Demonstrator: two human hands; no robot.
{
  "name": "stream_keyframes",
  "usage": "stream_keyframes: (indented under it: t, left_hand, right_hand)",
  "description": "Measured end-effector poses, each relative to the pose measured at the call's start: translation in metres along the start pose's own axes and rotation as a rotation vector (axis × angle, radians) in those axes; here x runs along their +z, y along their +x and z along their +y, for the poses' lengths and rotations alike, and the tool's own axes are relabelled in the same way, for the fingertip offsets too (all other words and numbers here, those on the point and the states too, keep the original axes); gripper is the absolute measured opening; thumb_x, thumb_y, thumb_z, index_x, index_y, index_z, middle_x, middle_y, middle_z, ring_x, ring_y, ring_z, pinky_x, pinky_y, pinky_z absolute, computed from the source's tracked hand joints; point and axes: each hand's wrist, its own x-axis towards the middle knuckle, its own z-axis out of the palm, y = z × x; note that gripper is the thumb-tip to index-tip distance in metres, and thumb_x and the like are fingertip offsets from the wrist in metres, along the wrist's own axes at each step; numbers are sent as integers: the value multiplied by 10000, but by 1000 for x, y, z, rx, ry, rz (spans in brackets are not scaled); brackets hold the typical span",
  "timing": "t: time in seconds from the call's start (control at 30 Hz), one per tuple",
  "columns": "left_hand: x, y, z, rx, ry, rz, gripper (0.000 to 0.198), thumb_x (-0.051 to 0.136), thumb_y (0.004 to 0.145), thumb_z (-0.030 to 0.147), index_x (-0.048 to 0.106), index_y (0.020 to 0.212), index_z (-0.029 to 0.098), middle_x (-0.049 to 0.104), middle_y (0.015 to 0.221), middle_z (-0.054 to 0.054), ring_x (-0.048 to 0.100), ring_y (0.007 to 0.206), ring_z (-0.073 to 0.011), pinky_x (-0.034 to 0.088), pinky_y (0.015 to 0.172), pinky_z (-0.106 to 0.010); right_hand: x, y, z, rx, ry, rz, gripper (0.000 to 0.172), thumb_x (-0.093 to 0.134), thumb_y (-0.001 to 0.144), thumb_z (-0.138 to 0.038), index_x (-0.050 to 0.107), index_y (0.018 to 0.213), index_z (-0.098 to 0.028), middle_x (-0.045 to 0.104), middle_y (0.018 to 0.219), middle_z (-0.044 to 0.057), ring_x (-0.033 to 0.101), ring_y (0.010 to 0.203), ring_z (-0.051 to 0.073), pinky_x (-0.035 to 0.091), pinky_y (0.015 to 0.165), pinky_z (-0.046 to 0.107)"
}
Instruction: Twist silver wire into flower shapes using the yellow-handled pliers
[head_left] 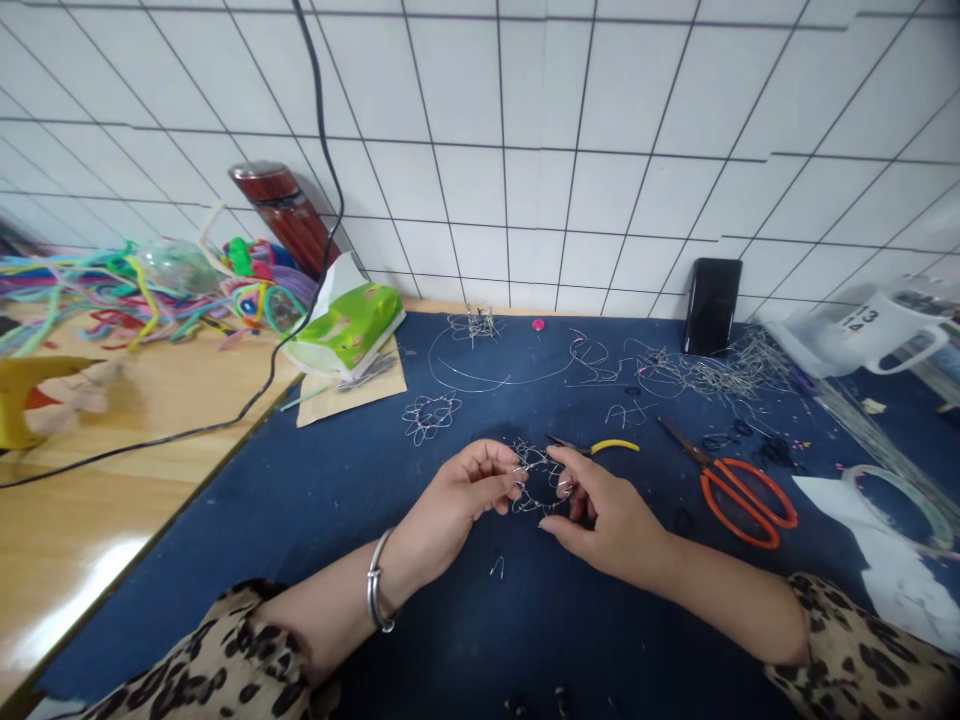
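wire ring (538, 506), dotted with small pinkish beads, sits between your two hands over the dark blue tabletop (420, 640), near the middle of the view. your left hand (461, 490) has thumb and forefinger pinched on its left side. your right hand (615, 510) curves about the right side, thumb and forefinger well apart, the other fingers curled in; you can't tell from here whether any of them grips the wire.

expect it to be very light and springy, easily bent out of round by a hard squeeze, and the smooth beads may slide or roll under your fingertips. the rim beside a bead looks the best place to pinch; the thin outer loops would likely give.

as for containers, the green packet (360, 325) on your left has a white tissue (339, 283) poking out. the red flask (292, 222) behind it hides whatever it holds, and you can't see into the white mug (874, 330) on your right either.
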Motion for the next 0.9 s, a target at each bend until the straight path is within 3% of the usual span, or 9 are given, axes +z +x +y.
stream_keyframes:
  t: [0.23, 0.53, 0.9]
  left_hand:
    - [-1, 0, -2, 32, -49, -19, 196, 553, 755, 67, 570, 921, 170, 612, 832, -29, 560, 692, -112, 418, 588, -213]
    - [-2, 0, -7, 83, -15, -15, 377, 548, 747, 76, 567, 1095, 219, 629, 859, -26, 569, 702, -122, 433, 581, -214]
    - [-5, 1, -3, 10, -110, 37, 264, 599, 762, 110, 608, 1017, 174, 625, 894, -49, 580, 713, -112, 469, 606, -205]
  right_hand:
    - [1, 1, 1, 3, 14, 8, 674, 619, 747, -319, 300, 1339, -286, 565, 986, 29, 546, 645, 106, 513, 633, 291]
    - [1, 1, 2, 4, 42, 26, 647, 612, 746, -306, 316, 1322, -289, 561, 954, 19, 538, 623, 96, 505, 624, 279]
    - [-1, 2, -1, -8, 57, 21, 640, 588, 745, -242, 314, 1323, -277, 548, 953, 22, 530, 650, 91, 482, 614, 257]
